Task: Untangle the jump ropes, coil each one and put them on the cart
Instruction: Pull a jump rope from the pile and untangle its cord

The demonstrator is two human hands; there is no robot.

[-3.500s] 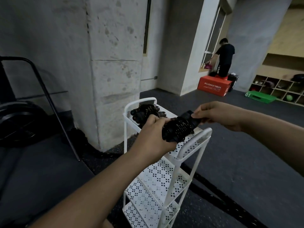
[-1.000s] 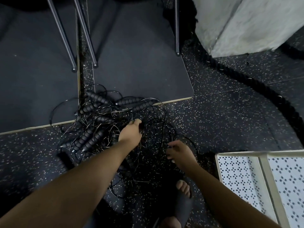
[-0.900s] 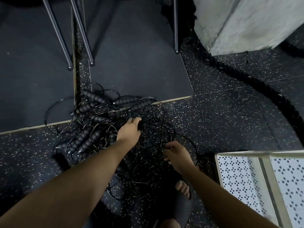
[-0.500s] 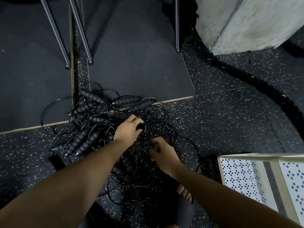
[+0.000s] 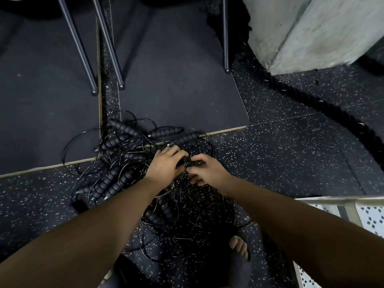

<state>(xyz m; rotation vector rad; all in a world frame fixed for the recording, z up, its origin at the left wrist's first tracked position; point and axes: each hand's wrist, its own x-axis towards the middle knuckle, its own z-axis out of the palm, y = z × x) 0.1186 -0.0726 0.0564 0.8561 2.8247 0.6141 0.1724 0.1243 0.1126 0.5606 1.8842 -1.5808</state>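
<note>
Down on the speckled floor (image 5: 291, 159), the tangled jump ropes (image 5: 116, 179) sprawl beneath both hands and out to their left, the white cart (image 5: 351, 208) standing right of the right forearm. The left hand (image 5: 166, 165) curls round a black handle (image 5: 184, 161); the right hand (image 5: 209, 172), just beside it, pinches thin cords (image 5: 180, 190).

1. Speckled black rubber floor (image 5: 291, 163) fills the centre and right of the frame.
2. Two dark mats with pale edges lie on it, one at upper left (image 5: 41, 111) and one at upper centre (image 5: 176, 80), a narrow gap between them.
3. Dark metal legs (image 5: 78, 44) slant down from the top edge.
4. A thick black rope (image 5: 324, 104) curves across the upper right, past a grey concrete pillar (image 5: 311, 28).
</note>
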